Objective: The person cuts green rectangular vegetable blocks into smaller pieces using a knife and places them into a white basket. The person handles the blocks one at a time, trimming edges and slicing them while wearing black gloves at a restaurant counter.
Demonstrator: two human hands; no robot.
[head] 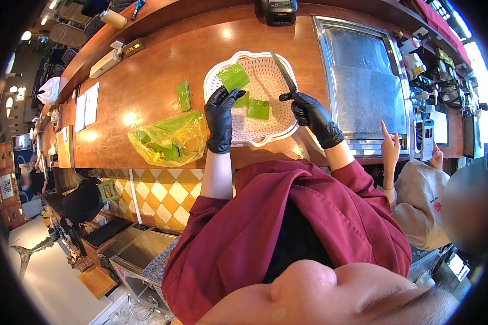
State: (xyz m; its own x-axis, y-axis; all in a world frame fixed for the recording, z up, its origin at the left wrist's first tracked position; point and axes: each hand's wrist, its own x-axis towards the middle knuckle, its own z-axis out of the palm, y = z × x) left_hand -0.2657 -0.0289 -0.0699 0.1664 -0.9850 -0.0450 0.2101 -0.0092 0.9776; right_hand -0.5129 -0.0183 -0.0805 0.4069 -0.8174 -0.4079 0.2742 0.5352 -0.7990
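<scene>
Over the left part of a white perforated plastic basket (pixel 276 122), my left hand (pixel 223 111) in a black glove pinches a cut piece of green leaf (pixel 234 77) by its lower edge. My right hand (pixel 311 113), gloved too, grips a knife (pixel 282 69) at the basket's right side, its blade pointing up and to the left. Another square of green leaf (pixel 258 109) lies in the basket, with one more partly behind my left fingers. A narrow leaf strip (pixel 183 96) rests on the wooden counter. Left of my left wrist sits a yellow plastic bag (pixel 166 140) with green pieces inside.
A metal-framed counter unit (pixel 366 97) is to the right, beside a co-worker (pixel 419 203) with a raised hand and a phone (pixel 427 138). A black device (pixel 279 12) stands at the back. Papers (pixel 87 106) and a digital clock (pixel 133 47) are at the left.
</scene>
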